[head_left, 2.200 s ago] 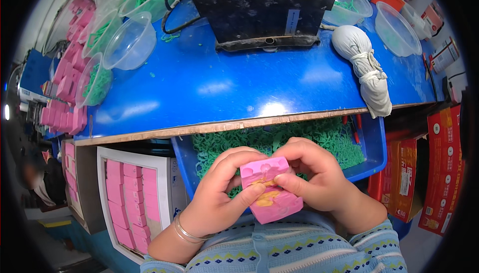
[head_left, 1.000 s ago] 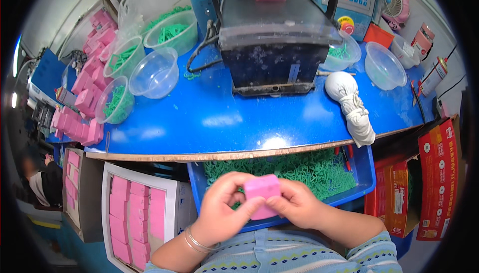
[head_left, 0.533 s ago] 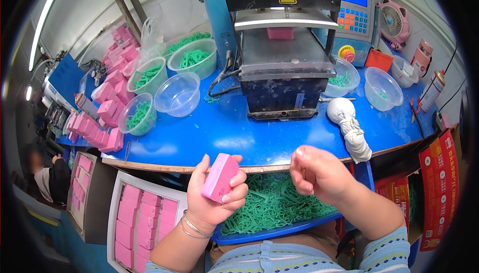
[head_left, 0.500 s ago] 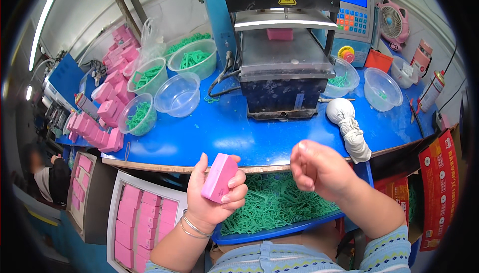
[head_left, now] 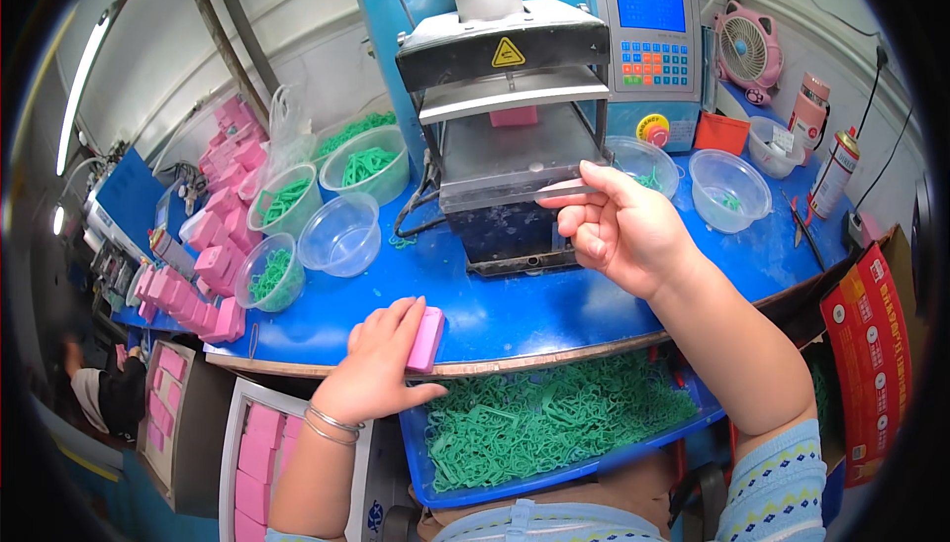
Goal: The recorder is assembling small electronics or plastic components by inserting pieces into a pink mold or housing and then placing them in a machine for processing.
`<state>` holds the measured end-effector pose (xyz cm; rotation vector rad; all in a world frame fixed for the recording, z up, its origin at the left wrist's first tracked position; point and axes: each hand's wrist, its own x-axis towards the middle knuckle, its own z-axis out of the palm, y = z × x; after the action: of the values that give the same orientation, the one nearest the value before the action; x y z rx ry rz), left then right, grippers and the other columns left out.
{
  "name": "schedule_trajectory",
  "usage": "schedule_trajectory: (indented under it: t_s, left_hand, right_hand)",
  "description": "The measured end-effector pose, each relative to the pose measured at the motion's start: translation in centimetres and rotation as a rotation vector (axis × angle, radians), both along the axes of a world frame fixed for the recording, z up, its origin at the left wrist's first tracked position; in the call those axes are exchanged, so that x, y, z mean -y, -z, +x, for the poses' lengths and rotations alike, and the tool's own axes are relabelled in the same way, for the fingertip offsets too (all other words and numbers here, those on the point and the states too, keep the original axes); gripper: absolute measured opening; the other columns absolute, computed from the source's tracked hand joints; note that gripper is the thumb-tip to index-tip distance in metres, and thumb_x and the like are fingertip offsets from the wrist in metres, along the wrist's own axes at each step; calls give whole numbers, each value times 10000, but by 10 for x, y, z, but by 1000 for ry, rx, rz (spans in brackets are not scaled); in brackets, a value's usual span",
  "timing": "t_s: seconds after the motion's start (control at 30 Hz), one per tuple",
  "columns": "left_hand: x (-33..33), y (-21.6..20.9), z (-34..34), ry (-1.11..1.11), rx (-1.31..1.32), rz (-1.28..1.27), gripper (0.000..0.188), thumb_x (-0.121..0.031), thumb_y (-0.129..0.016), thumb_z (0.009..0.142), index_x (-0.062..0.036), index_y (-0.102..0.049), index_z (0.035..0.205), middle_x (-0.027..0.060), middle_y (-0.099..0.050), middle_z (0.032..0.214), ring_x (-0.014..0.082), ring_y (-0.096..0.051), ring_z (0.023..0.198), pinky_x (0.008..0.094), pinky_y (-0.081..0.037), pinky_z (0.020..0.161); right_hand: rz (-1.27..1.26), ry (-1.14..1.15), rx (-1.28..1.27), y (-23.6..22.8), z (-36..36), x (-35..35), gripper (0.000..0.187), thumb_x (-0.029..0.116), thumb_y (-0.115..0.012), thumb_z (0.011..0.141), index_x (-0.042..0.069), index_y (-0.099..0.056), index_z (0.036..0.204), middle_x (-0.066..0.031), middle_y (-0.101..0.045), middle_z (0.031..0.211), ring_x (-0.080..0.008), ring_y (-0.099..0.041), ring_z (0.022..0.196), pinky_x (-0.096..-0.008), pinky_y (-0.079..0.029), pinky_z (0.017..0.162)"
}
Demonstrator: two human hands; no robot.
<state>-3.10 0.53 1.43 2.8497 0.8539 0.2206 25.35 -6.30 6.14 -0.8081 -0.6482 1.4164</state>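
A pink block lies at the front edge of the blue table. The stretched fingers of my left hand rest against its left side, thumb spread away. Ahead and to the right, my right hand is closed in a pinch at the front of the press's dark plate. A thin grey edge shows at its fingertips; whether it is a held thing or part of the press I cannot tell. Another pink block sits under the raised press head.
A blue tray of green rubbery pieces stands below the table edge. Clear bowls line the left and right. Pink blocks are stacked at far left, more in a white box. A control panel and spray can stand right.
My left hand has set the pink block down on the table edge and loosened its fingers. My right hand has reached forward to the press. The view has shifted; the white cloth bundle no longer shows.
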Motion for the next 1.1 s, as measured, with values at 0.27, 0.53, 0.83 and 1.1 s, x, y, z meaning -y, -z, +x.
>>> schedule_trajectory:
  t_s: [0.27,0.53,0.83,1.1]
  left_hand:
    - [-5,12,-28,-232,338,-268,744,-185,-806,547,-4,-411,1151,131,-474,1089,263,-460,1043,357,-380,896]
    - [30,-8,4,-65,891,-282,914,-244,-825,544,9,-329,1269,139,-427,1208,243,-445,1102,357,-351,939]
    - [-4,17,24,-46,410,-209,805,-203,-785,593,8,-374,1252,168,-435,1205,284,-421,1150,351,-342,969]
    - [35,10,25,214,501,46,472,-218,-786,560,-150,-517,942,145,-459,1210,334,-411,1149,505,-264,957]
  right_hand:
    - [134,-270,131,22,-19,69,426,222,-409,879,-105,-493,1138,-249,-601,963,-221,-608,576,-277,-486,533]
    - [-58,-675,-229,56,-29,79,598,95,-417,897,40,-96,1398,-274,-525,1132,-239,-622,625,-279,-498,543]
    - [-255,-894,-247,93,-57,99,586,157,-435,914,45,-129,1401,-289,-519,1126,-154,-574,641,-245,-469,622]
    - [-176,-797,-146,119,-56,107,577,159,-443,921,92,-141,1408,-175,-535,1168,-136,-581,753,-232,-460,673]
